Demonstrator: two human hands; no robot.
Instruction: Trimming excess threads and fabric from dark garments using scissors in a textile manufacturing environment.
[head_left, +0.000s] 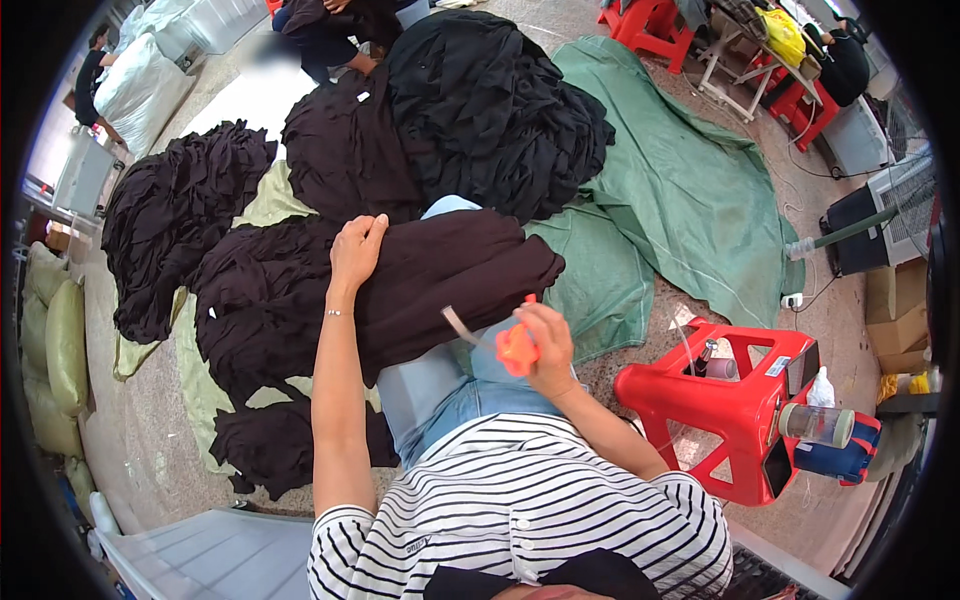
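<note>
Dark brown cloth, perhaps a garment, lies across my lap. My left hand rests on its far edge, with the fingers bent down over the fabric. In front of my body, my right hand is closed around a small orange-red hand tool. A pale, narrow strip sticks out to the left of the tool, above the cloth. The tool's exact kind is not clear, since my fingers cover part of it.
Heaps of dark cloth lie ahead and to the left, partly on a green sheet. A red stool stands at my right with a clear jar at its side. Another person sits beyond the heaps.
</note>
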